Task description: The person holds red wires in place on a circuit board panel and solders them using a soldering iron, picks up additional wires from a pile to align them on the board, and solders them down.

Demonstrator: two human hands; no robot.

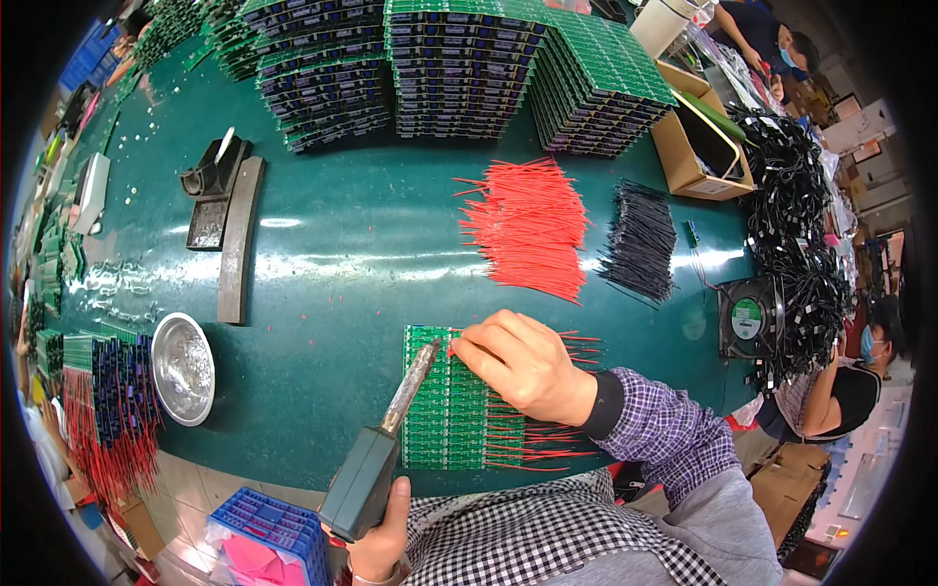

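A green circuit board panel (427,410) lies near the table's front edge, with a row of red wires (532,454) sticking out to its right. My left hand (379,547) is wrapped round the dark handle of a soldering iron (362,481). The iron's tip reaches the upper part of the panel, close to my right fingertips. Over the panel, my right hand (528,366) is closed in a pinch on a red wire (454,342), most of which the fingers hide. Beyond it lie a pile of loose red wires (528,230) and a smaller pile of black wires (640,242).
Tall stacks of circuit boards (464,78) stand at the back. Left are a soldering stand (207,220), a metal bowl (183,369) and wired boards (107,391). A cardboard box (699,156), fan (748,319) and black cables (796,234) line the right, where other people sit.
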